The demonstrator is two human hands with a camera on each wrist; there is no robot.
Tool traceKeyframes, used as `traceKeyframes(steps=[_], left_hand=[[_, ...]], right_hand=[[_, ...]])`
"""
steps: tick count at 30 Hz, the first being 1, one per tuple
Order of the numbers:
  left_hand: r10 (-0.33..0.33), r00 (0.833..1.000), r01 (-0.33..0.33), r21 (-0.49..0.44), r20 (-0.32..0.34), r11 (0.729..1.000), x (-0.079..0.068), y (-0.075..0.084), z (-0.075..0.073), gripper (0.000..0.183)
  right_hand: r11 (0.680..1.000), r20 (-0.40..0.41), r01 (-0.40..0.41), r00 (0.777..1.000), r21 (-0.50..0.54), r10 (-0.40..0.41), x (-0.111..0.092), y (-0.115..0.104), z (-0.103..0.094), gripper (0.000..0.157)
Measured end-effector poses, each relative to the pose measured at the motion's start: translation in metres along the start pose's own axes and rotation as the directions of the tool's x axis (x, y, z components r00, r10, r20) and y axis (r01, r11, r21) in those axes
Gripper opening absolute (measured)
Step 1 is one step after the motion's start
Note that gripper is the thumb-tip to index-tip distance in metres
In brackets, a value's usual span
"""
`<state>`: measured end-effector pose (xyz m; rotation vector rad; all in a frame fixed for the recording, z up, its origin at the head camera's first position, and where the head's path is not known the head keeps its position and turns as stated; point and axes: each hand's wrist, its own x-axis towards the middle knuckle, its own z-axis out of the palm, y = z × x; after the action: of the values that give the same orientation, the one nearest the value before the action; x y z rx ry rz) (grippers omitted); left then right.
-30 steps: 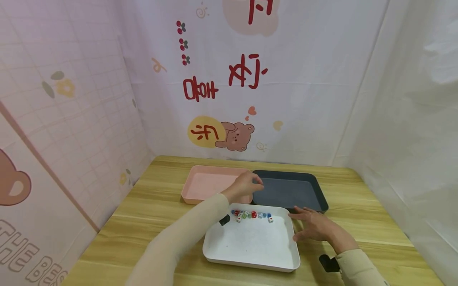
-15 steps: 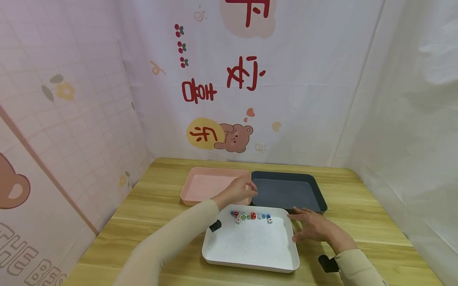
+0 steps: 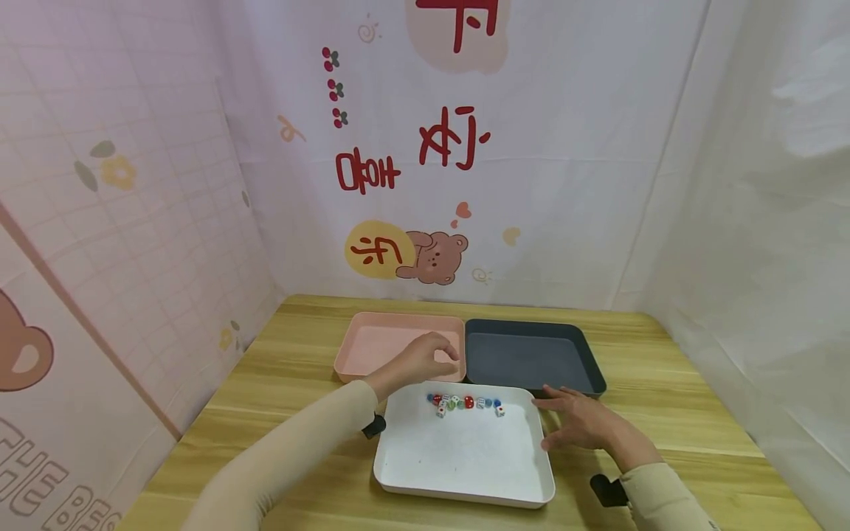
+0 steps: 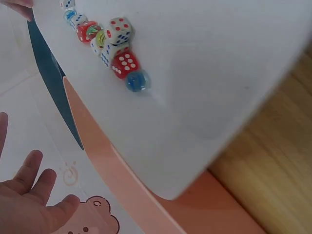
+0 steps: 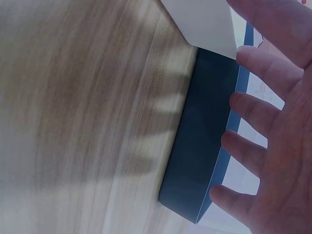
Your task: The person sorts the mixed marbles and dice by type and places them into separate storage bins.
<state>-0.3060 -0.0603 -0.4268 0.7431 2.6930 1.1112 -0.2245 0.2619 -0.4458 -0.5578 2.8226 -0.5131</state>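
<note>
My left hand (image 3: 418, 358) hovers over the front right part of the pink tray (image 3: 375, 339), fingers loosely bent. Nothing shows between its spread fingers in the left wrist view. At the right rim of the white tray (image 3: 465, 461), my right hand (image 3: 584, 420) rests with its fingers extended and apart. Small dice and glass marbles lie in a loose row along that tray's far side. Among them are a red die (image 4: 125, 64), a white die (image 4: 119, 30), a blue marble (image 4: 136, 81) and a yellow-green marble (image 4: 101, 38).
A dark blue tray (image 3: 531, 358) stands to the right of the pink one, both behind the white tray on a wood-grain table (image 3: 279, 383). Printed white cloth (image 3: 551, 184) hangs around the back and sides. Black wrist mounts (image 3: 607, 490) sit at the sleeves.
My left hand has drawn left and slightly down, from the border between the pink and dark trays to over the pink tray. The right hand stays at the white tray's rim.
</note>
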Motion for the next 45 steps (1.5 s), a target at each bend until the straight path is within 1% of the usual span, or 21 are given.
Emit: traceKeyframes(steps=[5,8,12,16,18,21,26,30,31,32,34,36,38,41,43,44,45], left_hand=[[-0.029,0.999,0.028,0.019,0.041,0.999,-0.012,-0.008,-0.002,0.011],[-0.032,0.997,0.029,0.041,0.071,0.999,-0.019,-0.012,-0.002,0.016],[0.003,0.995,-0.009,0.065,0.097,0.998,-0.026,-0.017,-0.001,0.018],[0.035,0.992,-0.046,0.085,0.118,0.995,-0.029,-0.023,0.001,0.019],[0.048,0.99,-0.064,0.119,0.13,0.991,-0.03,-0.025,0.003,0.018],[0.077,0.987,-0.102,0.177,0.143,0.979,-0.031,-0.03,0.006,0.017],[0.14,0.976,-0.183,0.28,0.166,0.942,-0.033,-0.035,0.012,0.017],[0.153,0.969,-0.214,0.358,0.192,0.909,-0.034,-0.035,0.014,0.018],[0.154,0.968,-0.222,0.382,0.201,0.897,-0.034,-0.034,0.015,0.019],[0.158,0.965,-0.235,0.413,0.21,0.88,-0.033,-0.034,0.015,0.019],[0.171,0.958,-0.265,0.48,0.232,0.836,-0.031,-0.032,0.016,0.02],[0.195,0.945,-0.312,0.548,0.261,0.776,-0.029,-0.031,0.017,0.02],[0.221,0.929,-0.361,0.606,0.296,0.709,-0.026,-0.029,0.017,0.021],[0.249,0.904,-0.425,0.665,0.348,0.614,-0.023,-0.025,0.019,0.022],[0.254,0.891,-0.452,0.686,0.376,0.57,-0.021,-0.023,0.02,0.023],[0.253,0.886,-0.461,0.693,0.388,0.554,-0.02,-0.023,0.021,0.023],[0.251,0.883,-0.468,0.695,0.398,0.545,-0.02,-0.022,0.021,0.024]], right_hand=[[1.0,0.0,-0.006,1.0,-0.003,0.006,0.0,-0.001,0.0,0.08],[1.0,0.001,-0.008,1.0,-0.01,0.008,0.0,-0.002,0.001,0.079],[1.0,0.002,-0.01,1.0,-0.011,0.01,0.001,-0.002,0.001,0.079],[1.0,0.004,-0.012,1.0,-0.009,0.012,0.001,-0.001,0.001,0.08],[1.0,0.006,-0.012,1.0,-0.008,0.012,0.001,-0.001,0.001,0.08],[1.0,0.006,-0.014,1.0,-0.004,0.014,0.001,-0.002,0.001,0.08],[1.0,0.003,-0.017,1.0,0.0,0.017,0.001,-0.001,0.001,0.08],[1.0,0.006,-0.017,1.0,0.003,0.017,0.001,-0.001,0.001,0.08],[1.0,0.006,-0.016,1.0,0.004,0.016,0.001,-0.001,0.001,0.08],[1.0,0.006,-0.015,1.0,0.006,0.015,0.001,-0.001,0.001,0.08],[1.0,0.004,-0.014,1.0,0.011,0.014,0.001,-0.001,0.001,0.08],[1.0,0.002,-0.013,1.0,0.016,0.013,0.0,-0.001,0.001,0.08],[1.0,0.001,-0.012,1.0,0.018,0.012,0.0,-0.001,0.001,0.08],[1.0,0.0,-0.009,1.0,0.019,0.009,0.0,0.0,0.001,0.08],[1.0,-0.001,-0.005,1.0,0.019,0.005,0.0,0.0,0.001,0.08],[1.0,-0.002,-0.004,1.0,0.02,0.004,0.0,0.0,0.001,0.08],[1.0,-0.003,-0.003,1.0,0.021,0.003,0.0,0.0,0.001,0.08]])
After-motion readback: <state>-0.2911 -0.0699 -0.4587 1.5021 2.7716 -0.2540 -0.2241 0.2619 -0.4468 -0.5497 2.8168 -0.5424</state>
